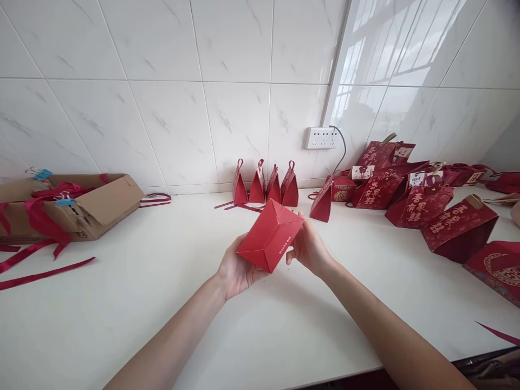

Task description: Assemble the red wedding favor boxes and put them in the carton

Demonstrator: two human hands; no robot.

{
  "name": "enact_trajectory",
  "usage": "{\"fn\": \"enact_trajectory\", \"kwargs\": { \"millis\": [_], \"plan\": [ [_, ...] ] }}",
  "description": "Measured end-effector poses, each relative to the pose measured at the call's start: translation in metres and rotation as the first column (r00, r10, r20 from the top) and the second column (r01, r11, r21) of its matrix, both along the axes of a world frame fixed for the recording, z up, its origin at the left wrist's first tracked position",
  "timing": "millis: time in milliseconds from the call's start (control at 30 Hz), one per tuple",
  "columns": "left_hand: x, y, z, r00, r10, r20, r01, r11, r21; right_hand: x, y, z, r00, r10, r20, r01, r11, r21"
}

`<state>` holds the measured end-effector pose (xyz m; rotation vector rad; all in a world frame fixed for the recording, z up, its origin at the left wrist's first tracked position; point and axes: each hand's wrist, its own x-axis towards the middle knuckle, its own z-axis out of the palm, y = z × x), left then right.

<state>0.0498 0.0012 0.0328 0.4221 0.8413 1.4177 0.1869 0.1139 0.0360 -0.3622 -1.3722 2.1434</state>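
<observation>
A red paper gift box is held up over the white table, its folded base facing me with small pale lettering on it. My left hand wraps round the lower left side of the box, with its fingers partly hidden behind it. On the right edge, my right hand grips the box between thumb and fingers. Past the box, several small red triangular boxes with ribbon loops on top stand in a row near the wall.
At the left an open cardboard box holds red ribbons and blue binder clips; loose ribbon lies before it. Many red gift boxes crowd the right side. A white power strip is on the tiled wall.
</observation>
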Motion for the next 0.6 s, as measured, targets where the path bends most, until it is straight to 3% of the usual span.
{"fn": "enact_trajectory", "kwargs": {
  "millis": [167, 233, 300, 367, 433, 533, 600],
  "plan": [
    [0.003, 0.001, -0.003, 0.975, 0.148, -0.166, -0.157, 0.987, -0.044, 0.003, 0.0, 0.0, 0.995, -0.052, 0.082, 0.051, 0.998, 0.022],
    [0.002, 0.002, -0.005, 0.916, 0.255, -0.311, -0.248, 0.967, 0.063, 0.003, -0.001, -0.004, 0.99, -0.107, 0.089, 0.098, 0.991, 0.096],
    [-0.001, 0.001, -0.008, 0.816, 0.39, -0.428, -0.305, 0.918, 0.255, 0.002, -0.002, -0.007, 0.987, -0.149, 0.051, 0.138, 0.975, 0.175],
    [-0.004, 0.001, -0.009, 0.703, 0.494, -0.512, -0.295, 0.858, 0.421, 0.001, -0.003, -0.009, 0.989, -0.148, 0.019, 0.14, 0.967, 0.215],
    [-0.008, 0.0, -0.01, 0.609, 0.543, -0.578, -0.265, 0.826, 0.497, 0.0, -0.005, -0.008, 0.991, -0.13, 0.011, 0.125, 0.968, 0.219],
    [-0.013, -0.002, -0.01, 0.582, 0.559, -0.59, -0.271, 0.818, 0.508, -0.001, -0.006, -0.005, 0.993, -0.115, 0.027, 0.113, 0.991, 0.073],
    [-0.013, -0.003, -0.01, 0.642, 0.533, -0.551, -0.254, 0.826, 0.503, 0.0, -0.006, -0.003, 0.997, -0.072, -0.02, 0.067, 0.977, -0.205]
  ]
}}
